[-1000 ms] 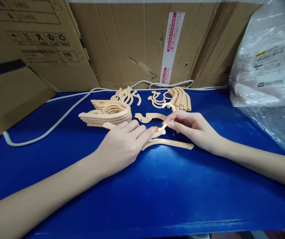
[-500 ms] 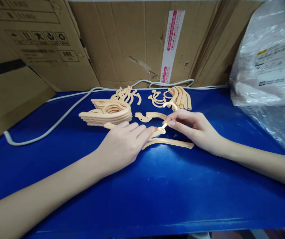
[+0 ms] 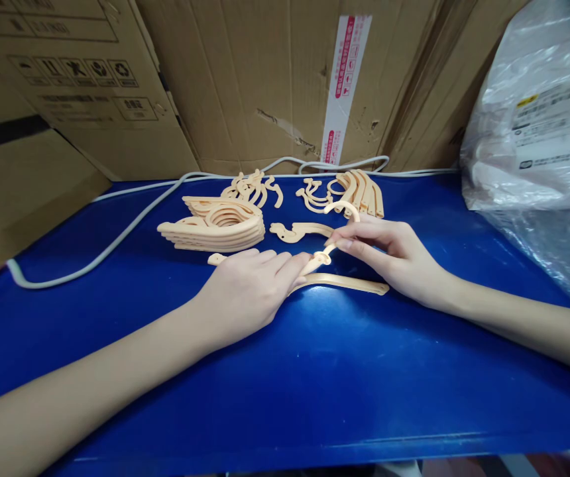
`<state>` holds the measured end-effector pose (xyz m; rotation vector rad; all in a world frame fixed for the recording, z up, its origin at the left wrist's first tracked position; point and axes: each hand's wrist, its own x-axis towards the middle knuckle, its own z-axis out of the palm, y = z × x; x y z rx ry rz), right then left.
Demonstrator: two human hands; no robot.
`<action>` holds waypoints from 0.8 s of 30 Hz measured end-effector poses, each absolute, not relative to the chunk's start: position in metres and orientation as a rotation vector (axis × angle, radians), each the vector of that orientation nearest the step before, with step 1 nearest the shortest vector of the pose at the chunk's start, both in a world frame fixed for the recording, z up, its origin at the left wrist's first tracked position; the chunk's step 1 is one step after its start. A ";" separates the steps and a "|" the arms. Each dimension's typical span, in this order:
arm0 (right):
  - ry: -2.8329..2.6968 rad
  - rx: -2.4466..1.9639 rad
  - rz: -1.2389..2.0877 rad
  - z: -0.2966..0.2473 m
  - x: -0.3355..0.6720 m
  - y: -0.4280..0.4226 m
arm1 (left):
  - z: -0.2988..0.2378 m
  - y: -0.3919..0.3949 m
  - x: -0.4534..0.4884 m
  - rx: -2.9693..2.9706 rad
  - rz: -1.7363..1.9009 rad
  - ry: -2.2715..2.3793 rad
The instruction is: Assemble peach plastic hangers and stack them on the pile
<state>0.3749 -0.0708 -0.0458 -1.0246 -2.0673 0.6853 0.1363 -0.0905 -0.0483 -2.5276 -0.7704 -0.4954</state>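
Cream-coloured hook (image 3: 341,204), pinched between the right hand's (image 3: 393,248) thumb and fingers, stands tilted above a blue surface (image 3: 344,377), its lower end meeting the rounded end of a matching arm piece (image 3: 311,266). Clasping that arm piece from above is the left hand (image 3: 250,285), fingers laid together over its middle, one tip showing at the left.

Just in front lies a loose curved bar (image 3: 344,283); just behind, a jointed piece (image 3: 309,229) runs toward the right hand's fingertips. Beyond the left hand sits a neat stack of hangers (image 3: 230,235), with loose hooks (image 3: 246,192) behind it. Fanned bars (image 3: 362,195) rest farther back at right, before a white cable (image 3: 31,285) and cardboard boxes (image 3: 245,86). A clear plastic bag (image 3: 494,132) occupies the far right corner.
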 end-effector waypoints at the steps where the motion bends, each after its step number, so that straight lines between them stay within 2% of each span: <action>1: -2.069 -1.024 0.686 -0.046 0.375 -0.071 | -0.048 -0.091 0.136 -2.529 -0.495 -0.771; 24: -2.084 -1.013 0.715 -0.046 0.372 -0.070 | -0.050 -0.090 0.135 -2.553 -0.452 -0.819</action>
